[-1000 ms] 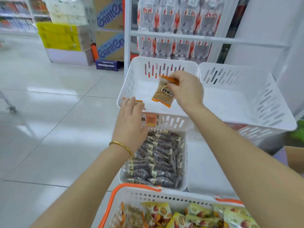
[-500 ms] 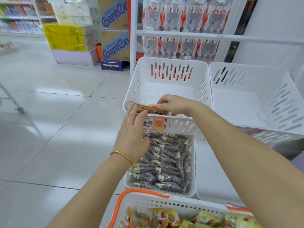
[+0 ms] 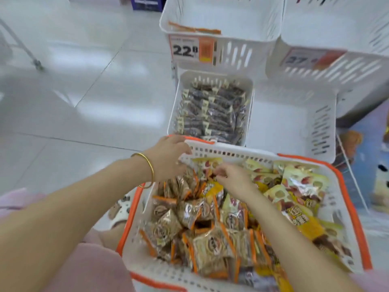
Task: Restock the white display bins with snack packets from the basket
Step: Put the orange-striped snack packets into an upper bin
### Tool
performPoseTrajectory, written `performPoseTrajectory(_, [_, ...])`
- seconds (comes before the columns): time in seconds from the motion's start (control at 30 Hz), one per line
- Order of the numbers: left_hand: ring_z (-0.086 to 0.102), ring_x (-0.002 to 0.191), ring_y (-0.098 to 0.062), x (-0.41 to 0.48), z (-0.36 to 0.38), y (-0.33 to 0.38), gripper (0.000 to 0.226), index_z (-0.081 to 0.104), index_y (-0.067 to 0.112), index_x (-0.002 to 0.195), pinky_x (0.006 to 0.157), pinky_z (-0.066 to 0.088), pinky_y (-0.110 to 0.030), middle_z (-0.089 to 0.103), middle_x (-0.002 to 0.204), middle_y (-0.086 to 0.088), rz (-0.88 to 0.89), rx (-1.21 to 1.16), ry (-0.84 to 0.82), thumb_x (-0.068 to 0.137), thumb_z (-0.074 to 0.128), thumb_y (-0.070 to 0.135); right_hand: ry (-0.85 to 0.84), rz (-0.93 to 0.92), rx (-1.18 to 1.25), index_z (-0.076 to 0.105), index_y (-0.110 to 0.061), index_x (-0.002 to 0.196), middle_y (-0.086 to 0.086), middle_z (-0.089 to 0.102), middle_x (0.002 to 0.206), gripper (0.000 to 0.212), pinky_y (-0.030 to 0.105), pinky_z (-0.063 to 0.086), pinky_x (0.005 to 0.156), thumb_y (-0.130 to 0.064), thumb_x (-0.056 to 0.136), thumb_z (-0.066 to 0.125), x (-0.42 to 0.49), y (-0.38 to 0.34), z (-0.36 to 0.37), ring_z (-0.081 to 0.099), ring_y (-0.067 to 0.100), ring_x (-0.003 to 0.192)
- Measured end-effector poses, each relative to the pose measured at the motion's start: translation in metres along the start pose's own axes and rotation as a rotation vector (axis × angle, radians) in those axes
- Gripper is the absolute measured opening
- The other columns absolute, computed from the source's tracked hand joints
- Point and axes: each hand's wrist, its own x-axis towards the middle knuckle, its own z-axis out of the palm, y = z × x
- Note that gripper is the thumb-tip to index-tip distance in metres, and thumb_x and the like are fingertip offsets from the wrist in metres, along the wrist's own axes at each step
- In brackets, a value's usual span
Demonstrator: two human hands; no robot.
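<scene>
Packets (image 3: pixel 210 245) in orange-edged, yellow and silver wrappers are heaped to the brim of the white basket (image 3: pixel 231 153) with its orange rim, and both hands are down in the far end of it. The left hand (image 3: pixel 166 159), a gold bangle (image 3: pixel 149 165) at the wrist, lies at the basket's far left corner with its fingers reaching along the inner wall, their tips lost in blur among the wrappers, so I cannot tell their hold. The right hand (image 3: pixel 233 179) has its fingers (image 3: pixel 219 172) curled and bunched together, the tips touching a yellow-and-red packet (image 3: pixel 207 164) just below the far wall; whether they pinch it is too smeared to say. Beyond stands a white bin (image 3: pixel 231 51) priced 22 with a few orange-edged packets (image 3: pixel 194 29) at its front, and below it a bin of dark packets (image 3: pixel 212 110).
</scene>
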Motion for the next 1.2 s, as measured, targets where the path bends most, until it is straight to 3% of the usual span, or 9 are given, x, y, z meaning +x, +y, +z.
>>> performPoseTrajectory(0.3, [0.022,0.136,-0.026,-0.021,0.027,0.007,0.046,0.037,0.023,0.139,0.109,0.019,-0.032,0.024,0.148,-0.006,-0.102,0.026,-0.204,0.094,0.046,0.030,-0.161,0.145,-0.242,0.052,-0.014,0.103,0.012,0.026,0.139,0.054,0.041,0.049,0.084,-0.061,0.078,0.063,-0.009,0.000,0.094,0.048,0.037,0.112])
performPoseTrajectory(0.4, [0.026,0.134,-0.028,-0.014,0.023,0.010,0.045,0.040,0.022,0.136,0.111,0.024,-0.038,0.027,0.146,-0.006,-0.094,0.008,-0.178,0.093,0.048,0.029,-0.117,0.106,-0.295,0.052,-0.012,0.086,0.010,0.030,0.139,0.049,0.042,0.050,0.086,-0.057,0.075,0.070,-0.012,-0.001,0.103,0.045,0.033,0.115])
performPoseTrajectory(0.53, [0.029,0.133,-0.027,-0.005,0.023,0.017,0.044,0.043,0.022,0.135,0.110,0.027,-0.038,0.028,0.146,-0.005,-0.053,-0.020,-0.163,0.092,0.050,0.032,-0.005,-0.007,-0.106,0.052,-0.011,0.072,0.002,0.043,0.107,0.031,0.032,0.048,0.083,-0.031,0.079,0.076,-0.018,0.004,0.099,0.049,0.020,0.092])
performPoseTrajectory(0.67, [0.053,0.112,-0.026,-0.001,0.028,0.019,0.037,0.050,0.015,0.128,0.092,0.044,-0.032,0.050,0.130,-0.010,-0.171,-0.109,-0.178,0.095,0.046,0.032,0.061,0.000,0.063,0.048,-0.011,0.066,-0.003,0.045,0.088,0.029,0.027,0.042,0.076,-0.013,0.080,0.074,-0.029,0.011,0.065,0.045,0.011,0.082])
performPoseTrajectory(0.73, [0.062,0.099,-0.030,0.000,0.032,0.022,0.037,0.051,0.005,0.119,0.083,0.051,-0.035,0.060,0.119,-0.020,-0.333,-0.279,-0.228,0.098,0.040,0.033,0.158,-0.010,0.133,0.054,-0.009,0.069,-0.002,0.050,0.079,0.022,0.026,0.036,0.066,-0.012,0.079,0.073,-0.038,0.009,0.039,0.047,0.012,0.074])
performPoseTrajectory(0.83, [0.060,0.106,-0.040,-0.002,0.039,0.034,0.064,0.024,0.017,0.145,0.091,0.052,-0.045,0.039,0.140,-0.029,-0.644,-1.047,-0.457,0.093,0.040,0.052,0.312,-0.076,0.296,0.049,-0.017,0.062,0.001,0.056,0.074,0.030,0.028,0.039,0.057,-0.010,0.077,0.074,-0.054,-0.007,0.006,0.051,0.013,0.064])
performPoseTrajectory(0.93, [0.065,0.097,-0.035,0.001,0.042,0.046,0.062,0.040,0.012,0.138,0.089,0.052,-0.046,0.055,0.127,-0.020,-0.543,-1.470,-0.379,0.091,0.045,0.052,0.361,-0.141,0.485,0.048,-0.018,0.065,0.001,0.056,0.071,0.031,0.021,0.041,0.054,-0.008,0.075,0.075,-0.066,-0.026,-0.011,0.050,0.007,0.058])
performPoseTrajectory(1.03, [0.069,0.080,-0.023,0.002,0.032,0.052,0.045,0.060,0.009,0.116,0.084,0.056,-0.042,0.070,0.096,-0.011,-0.404,-1.585,-0.259,0.089,0.053,0.045,0.349,-0.182,0.591,0.053,-0.019,0.073,-0.006,0.055,0.075,0.027,0.023,0.043,0.062,-0.006,0.072,0.076,-0.072,-0.032,-0.018,0.052,0.008,0.066])
performPoseTrajectory(1.2, [0.067,0.082,-0.025,-0.002,0.022,0.050,0.019,0.064,0.007,0.102,0.078,0.058,-0.036,0.068,0.099,-0.016,-0.356,-1.600,-0.290,0.091,0.054,0.019,0.232,-0.293,0.560,0.058,-0.042,0.099,-0.016,0.060,0.108,0.050,0.028,0.048,0.094,-0.005,0.072,0.077,-0.077,-0.027,-0.024,0.057,-0.001,0.103])
